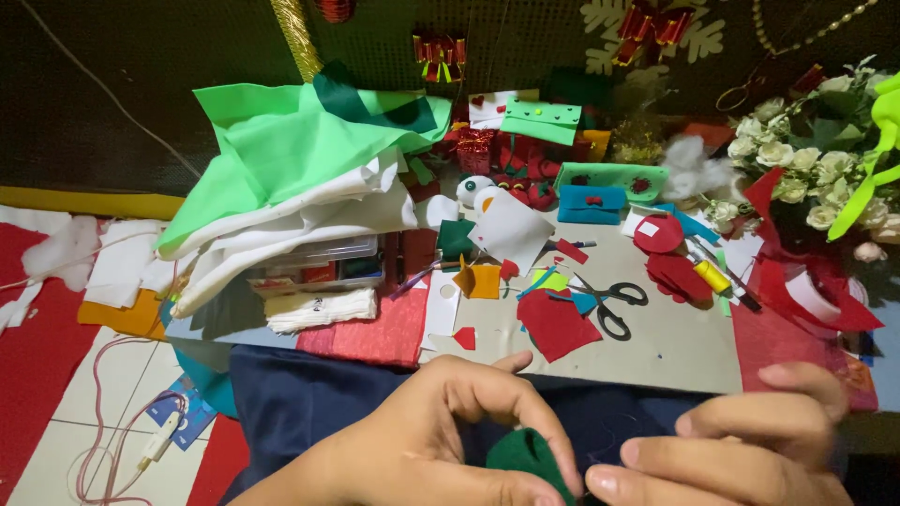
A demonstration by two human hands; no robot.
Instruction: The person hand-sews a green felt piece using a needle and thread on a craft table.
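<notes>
Head view, looking down: grey counter [684, 347] strewn with felt scraps; tiled floor [84, 394] at left under red cloth and a pale cable; dark mesh wall [112, 84] behind, hung with gold tinsel [295, 33] and red-and-gold bows [439, 49]; navy cloth [309, 398] across the lap at bottom.

On the counter: black-handled scissors [614, 305] lying open beside a red felt piece [555, 323]; orange felt square [480, 279]; white paper sheet [511, 230]; yellow glue stick [711, 275] near red felt circles [659, 234]; blue felt pouch [591, 203] with a small red bow, just before a green felt pouch [611, 178]; white artificial roses [797, 159] at far right.

At left: heap of green fabric [300, 141] over white fabric [309, 220], resting on a clear plastic box [323, 262]; contents of the box too hidden to tell; folded white cloth [319, 309] just below.

At bottom: left hand [441, 440], grip narrow, thumb and forefinger pinching a dark green felt piece [525, 459] low in the frame, over the navy cloth; right hand [750, 440] touching the same piece, fingers curled close, blurred; thin thread faintly visible between the hands.
</notes>
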